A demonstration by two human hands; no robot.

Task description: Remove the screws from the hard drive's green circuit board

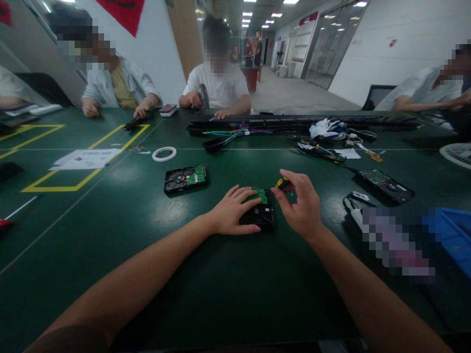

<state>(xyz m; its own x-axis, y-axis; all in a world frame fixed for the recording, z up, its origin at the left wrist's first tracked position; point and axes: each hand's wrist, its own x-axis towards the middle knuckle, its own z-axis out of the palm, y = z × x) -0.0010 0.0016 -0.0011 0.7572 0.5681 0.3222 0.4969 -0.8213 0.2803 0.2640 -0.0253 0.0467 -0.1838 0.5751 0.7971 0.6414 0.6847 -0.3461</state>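
Note:
A black hard drive (265, 221) with a green circuit board lies on the table in front of me. My left hand (235, 211) rests flat across it, fingers spread over the board and thumb along the near side. Just right of the drive, my right hand (302, 205) is closed around a yellow-and-black screwdriver (282, 184), held between thumb and fingers. Its shaft and tip are hidden or too small to make out. A second hard drive (185, 179), board side up, sits to the left, apart from both hands.
A third hard drive (385, 186) lies at the right, near a blue bin (451, 235). Farther back are a tape roll (164, 154), bundled wires (235, 136) and white gloves (327, 128). Across the table, a person (217, 83) holds a power drill (203, 96).

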